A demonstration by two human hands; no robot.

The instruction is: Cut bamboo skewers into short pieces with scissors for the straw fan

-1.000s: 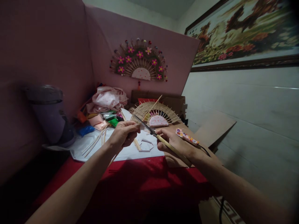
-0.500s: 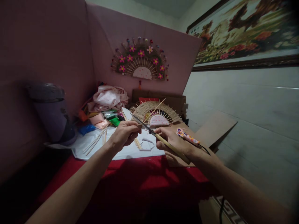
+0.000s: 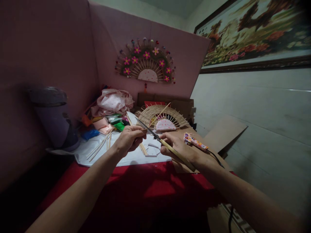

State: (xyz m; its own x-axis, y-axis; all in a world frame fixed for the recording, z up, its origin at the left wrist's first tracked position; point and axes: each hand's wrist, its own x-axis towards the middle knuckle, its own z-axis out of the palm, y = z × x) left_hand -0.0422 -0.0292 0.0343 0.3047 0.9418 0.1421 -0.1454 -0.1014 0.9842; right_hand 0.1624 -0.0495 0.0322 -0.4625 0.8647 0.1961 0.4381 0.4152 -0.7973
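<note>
Left hand (image 3: 132, 139): pinching a thin, pale wooden stick (image 3: 161, 113) between thumb and curled fingers.
Stick: slanting up in front of a straw-coloured, half-round woven fan (image 3: 149, 114).
Right hand (image 3: 178, 147): wrapped around the yellowish handle of dark-bladed metal scissors (image 3: 167, 146).
Scissors: blades beside the left fingertips; contact with the stick unclear.
Hands: near each other, not touching.

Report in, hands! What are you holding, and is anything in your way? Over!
Left hand: pinching thin stick. Right hand: gripping yellow-handled bladed tool, blade beside left fingertips. Woven fan just beyond.
</note>
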